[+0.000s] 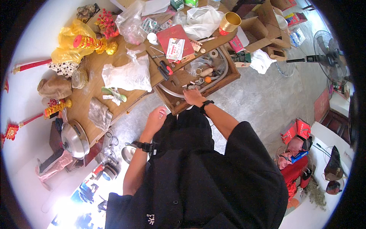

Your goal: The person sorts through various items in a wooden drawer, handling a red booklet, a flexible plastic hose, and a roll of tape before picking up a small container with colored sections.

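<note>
A wooden drawer (210, 96) is pulled out from the table in front of me. My right hand (194, 96) reaches over its front edge, fingers down among small items; whether they grip anything is hidden. Around the inside curves a grey corrugated hose (174, 93). Near that hand lie an adjustable wrench (199, 81), an orange ball (208, 80) and a clear plastic bag (200, 64). A roll of white tape (213, 53) sits at the far end. My left hand (156, 118), loosely curled with nothing visible in it, hangs beside the drawer's left corner.
On the wooden table (85, 107) are screwdrivers (163, 68), a red book (174, 34), a white plastic bag (128, 74) and a gold cup (230, 21). A lidded metal pan (75, 139) rests at the left end. Cardboard boxes (256, 31) and a fan (326, 51) stand right.
</note>
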`<control>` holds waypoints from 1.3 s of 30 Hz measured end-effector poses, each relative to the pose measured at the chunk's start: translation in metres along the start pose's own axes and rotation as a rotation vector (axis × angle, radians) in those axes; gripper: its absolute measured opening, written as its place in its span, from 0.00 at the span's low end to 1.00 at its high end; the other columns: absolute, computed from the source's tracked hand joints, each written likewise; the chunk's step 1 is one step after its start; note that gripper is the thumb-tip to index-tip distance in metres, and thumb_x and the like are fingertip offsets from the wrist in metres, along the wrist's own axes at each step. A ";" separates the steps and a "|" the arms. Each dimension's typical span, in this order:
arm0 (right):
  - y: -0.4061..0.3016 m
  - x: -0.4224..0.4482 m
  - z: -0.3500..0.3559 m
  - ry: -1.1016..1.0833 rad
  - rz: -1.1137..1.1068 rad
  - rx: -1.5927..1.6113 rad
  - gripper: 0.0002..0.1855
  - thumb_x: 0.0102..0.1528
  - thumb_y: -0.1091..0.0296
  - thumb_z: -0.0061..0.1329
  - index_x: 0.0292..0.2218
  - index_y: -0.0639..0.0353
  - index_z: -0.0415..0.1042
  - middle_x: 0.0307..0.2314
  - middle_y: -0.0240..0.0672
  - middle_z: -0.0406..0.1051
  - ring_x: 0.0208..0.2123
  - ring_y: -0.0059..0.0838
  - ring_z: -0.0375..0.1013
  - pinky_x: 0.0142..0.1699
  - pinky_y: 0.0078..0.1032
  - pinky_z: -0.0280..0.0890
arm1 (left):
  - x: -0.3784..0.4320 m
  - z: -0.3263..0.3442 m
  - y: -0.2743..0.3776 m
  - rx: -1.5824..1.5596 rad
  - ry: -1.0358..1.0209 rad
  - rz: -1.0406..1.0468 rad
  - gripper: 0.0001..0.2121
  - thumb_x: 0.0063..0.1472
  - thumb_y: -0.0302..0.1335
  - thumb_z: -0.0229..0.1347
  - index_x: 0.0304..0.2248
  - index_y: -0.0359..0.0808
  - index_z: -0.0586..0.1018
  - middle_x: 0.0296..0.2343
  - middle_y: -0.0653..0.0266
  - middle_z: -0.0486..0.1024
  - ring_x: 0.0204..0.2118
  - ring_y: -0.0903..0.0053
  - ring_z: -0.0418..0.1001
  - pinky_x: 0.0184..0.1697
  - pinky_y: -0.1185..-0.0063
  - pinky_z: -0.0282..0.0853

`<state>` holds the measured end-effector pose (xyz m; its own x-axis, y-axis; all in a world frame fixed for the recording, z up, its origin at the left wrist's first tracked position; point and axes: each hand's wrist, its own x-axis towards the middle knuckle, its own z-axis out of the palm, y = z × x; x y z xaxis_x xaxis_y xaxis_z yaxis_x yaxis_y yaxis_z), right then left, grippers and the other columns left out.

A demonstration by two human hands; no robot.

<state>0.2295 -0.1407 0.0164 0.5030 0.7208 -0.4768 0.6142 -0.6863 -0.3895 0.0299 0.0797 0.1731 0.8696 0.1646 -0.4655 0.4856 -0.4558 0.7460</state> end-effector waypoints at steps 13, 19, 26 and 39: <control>-0.048 -0.124 -0.127 0.643 -0.177 0.083 0.11 0.62 0.70 0.55 0.47 0.58 0.78 0.38 0.40 0.80 0.47 0.47 0.79 0.61 0.46 0.66 | 0.087 0.046 0.105 0.449 0.180 0.581 0.23 0.61 0.24 0.69 0.56 0.37 0.81 0.54 0.54 0.80 0.61 0.52 0.75 0.64 0.59 0.74; -0.008 -0.115 -0.125 0.768 -0.214 0.186 0.10 0.61 0.72 0.57 0.46 0.57 0.79 0.37 0.42 0.79 0.47 0.49 0.77 0.59 0.47 0.67 | 0.091 0.040 0.093 0.481 0.214 0.446 0.11 0.68 0.29 0.63 0.46 0.35 0.82 0.40 0.51 0.84 0.48 0.51 0.82 0.51 0.56 0.78; 0.034 -0.119 -0.153 0.793 -0.195 0.304 0.14 0.58 0.72 0.61 0.46 0.60 0.79 0.40 0.47 0.80 0.48 0.56 0.78 0.57 0.50 0.69 | 0.062 0.014 0.114 0.344 0.287 0.257 0.10 0.72 0.31 0.61 0.48 0.38 0.82 0.41 0.52 0.83 0.48 0.47 0.81 0.50 0.54 0.76; 0.011 -0.136 -0.222 0.817 -0.267 0.511 0.15 0.62 0.72 0.63 0.50 0.59 0.80 0.48 0.46 0.81 0.54 0.55 0.77 0.60 0.46 0.71 | 0.033 -0.017 0.167 0.122 0.415 0.372 0.11 0.75 0.32 0.62 0.50 0.35 0.81 0.38 0.49 0.84 0.41 0.47 0.83 0.43 0.60 0.77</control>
<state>0.3036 -0.2247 0.2519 0.7683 0.5710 0.2892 0.5296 -0.3135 -0.7882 0.1407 0.0235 0.2902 0.9543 0.2924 0.0618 0.1480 -0.6420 0.7523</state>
